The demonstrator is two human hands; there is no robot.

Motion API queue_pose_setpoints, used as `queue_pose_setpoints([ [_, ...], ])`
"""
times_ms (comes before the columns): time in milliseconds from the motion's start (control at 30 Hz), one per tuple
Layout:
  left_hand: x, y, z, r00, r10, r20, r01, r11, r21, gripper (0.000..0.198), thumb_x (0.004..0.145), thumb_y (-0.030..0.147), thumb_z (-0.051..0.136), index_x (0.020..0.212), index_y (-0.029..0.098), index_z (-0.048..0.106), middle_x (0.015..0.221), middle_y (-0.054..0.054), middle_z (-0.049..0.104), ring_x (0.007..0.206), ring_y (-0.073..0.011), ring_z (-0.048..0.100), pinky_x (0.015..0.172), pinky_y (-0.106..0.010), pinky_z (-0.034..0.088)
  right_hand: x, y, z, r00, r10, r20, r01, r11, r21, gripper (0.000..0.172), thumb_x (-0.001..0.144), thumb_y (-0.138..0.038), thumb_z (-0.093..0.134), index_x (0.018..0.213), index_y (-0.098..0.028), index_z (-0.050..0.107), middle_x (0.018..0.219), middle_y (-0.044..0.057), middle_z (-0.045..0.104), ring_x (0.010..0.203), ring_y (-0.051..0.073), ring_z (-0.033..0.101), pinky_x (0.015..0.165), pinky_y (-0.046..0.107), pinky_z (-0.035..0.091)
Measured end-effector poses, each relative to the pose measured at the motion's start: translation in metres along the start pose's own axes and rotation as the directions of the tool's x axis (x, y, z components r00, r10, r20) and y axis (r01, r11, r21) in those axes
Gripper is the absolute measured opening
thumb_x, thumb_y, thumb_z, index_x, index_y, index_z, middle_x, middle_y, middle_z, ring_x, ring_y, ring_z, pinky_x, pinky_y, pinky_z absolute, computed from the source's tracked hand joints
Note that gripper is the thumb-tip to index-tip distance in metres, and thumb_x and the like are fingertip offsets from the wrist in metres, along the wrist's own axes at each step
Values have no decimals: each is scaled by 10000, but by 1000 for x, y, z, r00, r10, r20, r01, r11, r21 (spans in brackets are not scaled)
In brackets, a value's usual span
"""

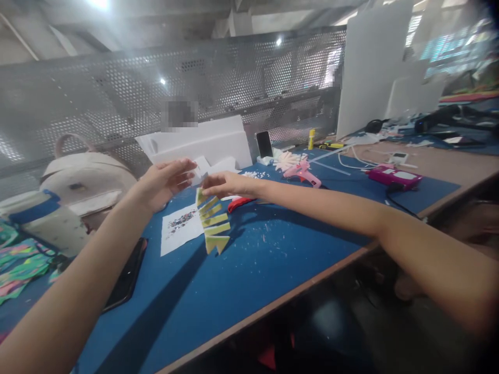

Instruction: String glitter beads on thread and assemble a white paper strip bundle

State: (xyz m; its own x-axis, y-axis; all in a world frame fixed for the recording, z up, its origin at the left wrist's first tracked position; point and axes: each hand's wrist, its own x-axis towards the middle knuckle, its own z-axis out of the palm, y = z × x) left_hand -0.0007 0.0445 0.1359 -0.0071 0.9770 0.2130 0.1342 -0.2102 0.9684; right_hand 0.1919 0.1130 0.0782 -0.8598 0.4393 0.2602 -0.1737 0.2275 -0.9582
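Note:
A yellow-green fishbone-shaped cutout (pixel 217 221), with a row of slanted strips and a forked tail, hangs from my right hand (pixel 224 184). My right fingers pinch its top end and hold it above the blue table mat (pixel 249 275). My left hand (pixel 169 179) is raised just beside it, fingers stretched and apart, with nothing clearly held. Below the hands lies a white paper sheet (pixel 171 246) with a scatter of small dark, multicoloured bits on it. A red-handled tool (pixel 239 203) rests behind the cutout, partly hidden by my right hand and arm.
A pink glue gun (pixel 303 174), a propped phone (pixel 264 144) and a glue stick (pixel 311 139) stand farther back. To the left are a pale backpack (pixel 86 171) and a dark phone (pixel 127 275). A magenta device (pixel 395 177) with cables sits right. A perforated metal partition (pixel 128 88) closes the back.

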Motion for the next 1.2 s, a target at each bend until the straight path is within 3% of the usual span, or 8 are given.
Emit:
queue_pose_setpoints([
  [133,6,-11,10,999,50,4,-49,999,-19,159,768,327,796,800,183,736,914,-40,714,861,-159,647,794,-251,523,4,-19,-20,993,-60,-97,50,993,-106,257,848,-412,718,959,-181,689,991,30,698,881,115,625,822,238,478],
  [300,10,-13,19,997,78,15,-77,995,-58,228,732,372,820,866,204,743,1011,-32,729,944,-169,650,837,-262,506,10,-55,-45,989,-68,-132,28,959,-283,173,843,-297,739,839,-130,697,877,26,696,776,86,595,715,199,445],
  [400,12,-15,18,997,74,-6,-74,995,-69,302,719,356,832,971,216,742,1117,-46,716,970,-173,645,808,-260,499,12,-77,-65,975,-13,-223,-47,964,-262,174,897,-292,675,870,-120,686,898,36,701,735,68,584,632,169,434],
  [700,-9,-38,3,998,-60,-5,59,993,-104,243,797,297,759,1025,216,735,1153,-60,704,864,-149,650,761,-258,519,10,-115,-177,842,43,-538,-317,846,-429,273,973,-257,424,978,-50,603,973,1,639,776,-41,559,755,187,404],
  [833,-18,-48,-7,992,-126,-4,125,987,-100,287,800,301,761,1071,214,724,1160,-68,699,863,-152,658,740,-249,532,-12,-103,-224,773,143,-618,-533,674,-512,321,1020,-221,369,1061,14,583,1046,63,625,821,-13,576,809,233,422],
  [967,-27,-55,-15,984,-174,-22,171,980,-104,324,773,311,784,1077,220,717,1111,-57,709,806,-139,661,721,-243,545,-35,-83,-260,672,266,-692,-733,374,-568,375,1080,-260,290,1254,-54,550,1263,127,557,1044,137,620,919,379,492],
  [1100,-34,-61,-21,975,-223,-16,219,969,-115,352,734,340,820,1048,214,725,1055,-57,726,793,-142,671,714,-236,555,-49,-67,-286,579,295,-760,-807,80,-585,530,1076,-281,150,1213,-49,607,1314,114,532,1088,153,617,943,338,464],
  [1200,-36,-63,-25,971,-241,-6,238,963,-123,360,716,340,834,1033,205,730,1016,-64,735,782,-149,676,699,-234,557,-50,-60,-299,554,242,-797,-803,-99,-588,551,1071,-284,143,1201,-40,619,1324,113,526,1088,160,617,931,319,472],
])
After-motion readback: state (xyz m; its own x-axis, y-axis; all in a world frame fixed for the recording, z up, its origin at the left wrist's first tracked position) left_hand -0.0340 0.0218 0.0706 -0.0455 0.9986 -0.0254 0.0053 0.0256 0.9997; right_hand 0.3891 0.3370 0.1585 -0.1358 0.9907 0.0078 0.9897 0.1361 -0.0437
